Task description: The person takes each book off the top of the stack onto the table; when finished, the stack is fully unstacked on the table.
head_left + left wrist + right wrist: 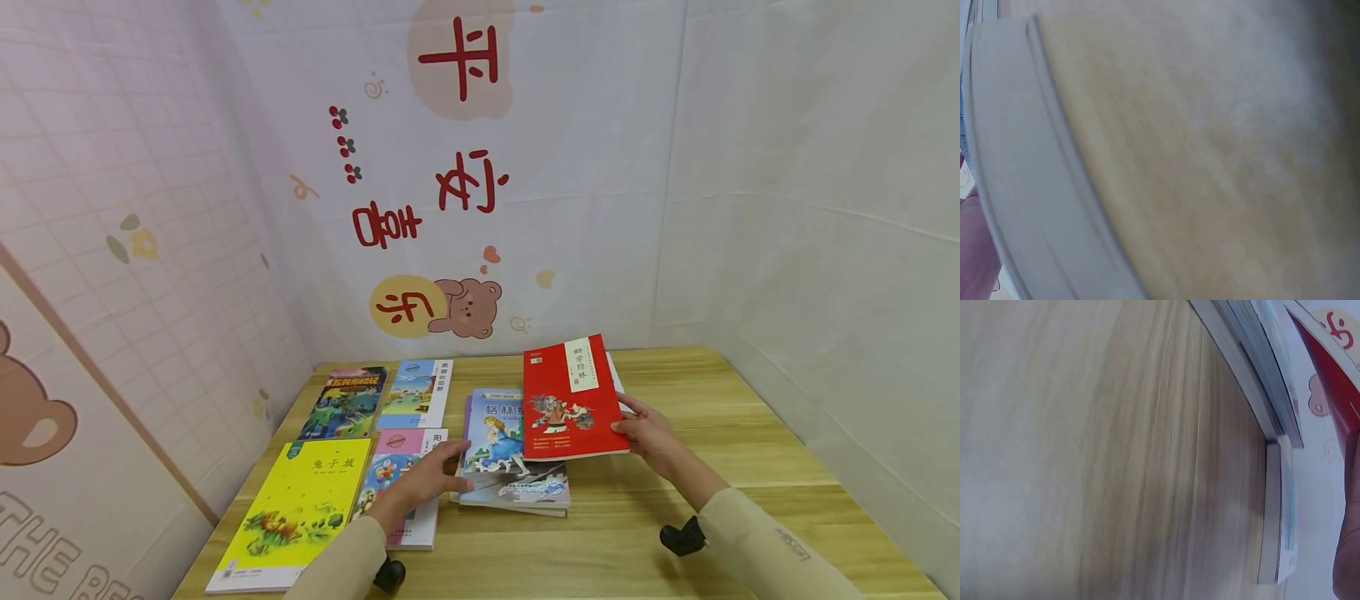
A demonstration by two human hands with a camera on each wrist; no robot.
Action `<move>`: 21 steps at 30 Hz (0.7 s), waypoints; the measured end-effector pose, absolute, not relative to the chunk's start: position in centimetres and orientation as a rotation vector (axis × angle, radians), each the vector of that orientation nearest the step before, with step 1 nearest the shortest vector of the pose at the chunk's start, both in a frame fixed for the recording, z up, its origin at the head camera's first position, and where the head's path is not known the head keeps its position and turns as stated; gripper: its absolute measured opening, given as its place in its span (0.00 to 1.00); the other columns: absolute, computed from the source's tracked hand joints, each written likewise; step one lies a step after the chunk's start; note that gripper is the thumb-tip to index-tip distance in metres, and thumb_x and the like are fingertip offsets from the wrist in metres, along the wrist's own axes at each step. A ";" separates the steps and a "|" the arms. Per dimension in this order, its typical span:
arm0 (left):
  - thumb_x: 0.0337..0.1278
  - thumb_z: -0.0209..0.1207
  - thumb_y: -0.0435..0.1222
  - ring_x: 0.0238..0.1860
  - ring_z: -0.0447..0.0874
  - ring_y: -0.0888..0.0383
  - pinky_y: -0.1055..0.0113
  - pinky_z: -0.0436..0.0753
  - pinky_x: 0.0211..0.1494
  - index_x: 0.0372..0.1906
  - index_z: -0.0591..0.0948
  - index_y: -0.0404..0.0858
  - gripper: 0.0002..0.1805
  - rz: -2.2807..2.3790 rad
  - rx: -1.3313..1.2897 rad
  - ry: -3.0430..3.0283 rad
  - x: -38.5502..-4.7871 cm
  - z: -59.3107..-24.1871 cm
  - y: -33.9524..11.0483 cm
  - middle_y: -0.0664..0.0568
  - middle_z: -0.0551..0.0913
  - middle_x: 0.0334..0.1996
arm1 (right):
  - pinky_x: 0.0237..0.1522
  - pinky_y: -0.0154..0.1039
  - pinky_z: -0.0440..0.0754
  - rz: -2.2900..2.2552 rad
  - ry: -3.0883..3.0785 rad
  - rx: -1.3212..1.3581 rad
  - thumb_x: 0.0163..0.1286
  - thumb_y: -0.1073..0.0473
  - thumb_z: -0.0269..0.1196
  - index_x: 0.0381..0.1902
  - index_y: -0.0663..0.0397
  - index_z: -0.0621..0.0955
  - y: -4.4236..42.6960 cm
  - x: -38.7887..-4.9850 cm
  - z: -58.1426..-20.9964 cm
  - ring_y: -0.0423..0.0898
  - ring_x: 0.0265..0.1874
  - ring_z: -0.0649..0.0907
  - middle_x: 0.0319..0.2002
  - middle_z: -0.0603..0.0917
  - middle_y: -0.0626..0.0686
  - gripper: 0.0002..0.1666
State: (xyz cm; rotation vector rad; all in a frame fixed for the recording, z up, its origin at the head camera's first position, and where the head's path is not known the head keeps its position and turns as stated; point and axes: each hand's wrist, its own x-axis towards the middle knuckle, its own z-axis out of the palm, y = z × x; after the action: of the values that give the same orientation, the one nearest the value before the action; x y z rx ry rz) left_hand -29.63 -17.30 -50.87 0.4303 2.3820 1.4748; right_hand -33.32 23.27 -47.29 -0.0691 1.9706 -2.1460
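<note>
A red book (pixel 572 408) with a white title strip is tilted above the right side of a book stack. My right hand (pixel 651 437) pinches it at the lower right edge, thumb on the cover; in the right wrist view the red book (pixel 1329 375) stands off the table. On top of the stack is a blue book (pixel 491 437) with a figure in a blue dress, with a greyish book (pixel 525 492) beneath it. My left hand (pixel 427 479) is at the stack's left edge, fingers and thumb apart, touching or nearly touching the books.
Left of the stack lie a yellow book (pixel 300 508), a pink-and-white book (pixel 420 533), a dark colourful book (pixel 345 404) and a light-blue book (pixel 412 396). The wooden table (pixel 735 442) meets a white printed curtain (pixel 585 167) at the back.
</note>
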 end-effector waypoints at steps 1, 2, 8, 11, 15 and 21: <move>0.57 0.70 0.39 0.71 0.60 0.38 0.43 0.64 0.70 0.75 0.63 0.37 0.43 1.471 0.432 2.386 -29.6 -50.9 -17.3 0.37 0.60 0.73 | 0.39 0.40 0.86 -2.149 1.973 -0.063 0.71 0.71 0.53 0.79 0.59 0.48 23.4 -33.4 -47.3 0.44 0.37 0.86 0.58 0.80 0.55 0.44; 0.57 0.70 0.39 0.71 0.60 0.38 0.44 0.64 0.70 0.75 0.64 0.36 0.43 1.470 0.434 2.386 -29.7 -50.9 -17.3 0.37 0.60 0.73 | 0.39 0.40 0.86 -2.146 1.977 -0.061 0.72 0.71 0.53 0.79 0.59 0.48 23.6 -33.5 -47.4 0.44 0.37 0.86 0.57 0.80 0.54 0.44; 0.57 0.70 0.38 0.71 0.61 0.39 0.44 0.63 0.70 0.75 0.63 0.36 0.43 1.487 0.429 2.369 -29.8 -50.9 -17.2 0.38 0.61 0.72 | 0.41 0.41 0.85 -2.131 1.997 -0.056 0.72 0.70 0.53 0.80 0.58 0.48 24.7 -34.1 -47.6 0.44 0.39 0.86 0.58 0.79 0.54 0.43; 0.57 0.70 0.38 0.71 0.60 0.38 0.44 0.64 0.70 0.75 0.63 0.35 0.43 1.483 0.434 2.372 -29.8 -50.8 -17.2 0.37 0.61 0.72 | 0.42 0.42 0.85 -2.122 2.013 -0.061 0.73 0.70 0.54 0.80 0.57 0.48 25.2 -34.4 -47.6 0.44 0.40 0.86 0.62 0.76 0.58 0.44; 0.57 0.70 0.38 0.71 0.60 0.38 0.44 0.64 0.70 0.75 0.63 0.35 0.43 1.474 0.429 2.377 -29.7 -50.8 -17.2 0.37 0.61 0.72 | 0.42 0.41 0.85 -2.106 2.036 -0.060 0.73 0.69 0.54 0.80 0.57 0.47 25.8 -34.8 -47.4 0.43 0.40 0.86 0.68 0.70 0.65 0.44; 0.57 0.70 0.39 0.72 0.60 0.38 0.44 0.63 0.70 0.75 0.64 0.37 0.43 1.463 0.412 2.387 -29.6 -50.8 -17.3 0.38 0.60 0.72 | 0.41 0.41 0.85 -2.076 2.078 -0.047 0.74 0.69 0.53 0.80 0.57 0.46 27.3 -35.4 -47.2 0.42 0.40 0.86 0.72 0.62 0.69 0.44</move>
State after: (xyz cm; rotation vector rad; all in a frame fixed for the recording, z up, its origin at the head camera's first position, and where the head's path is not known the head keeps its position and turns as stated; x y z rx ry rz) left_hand -29.63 -17.25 -50.76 0.4123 2.3866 1.4634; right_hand -35.38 27.26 -47.18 -0.0468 2.0783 -2.0760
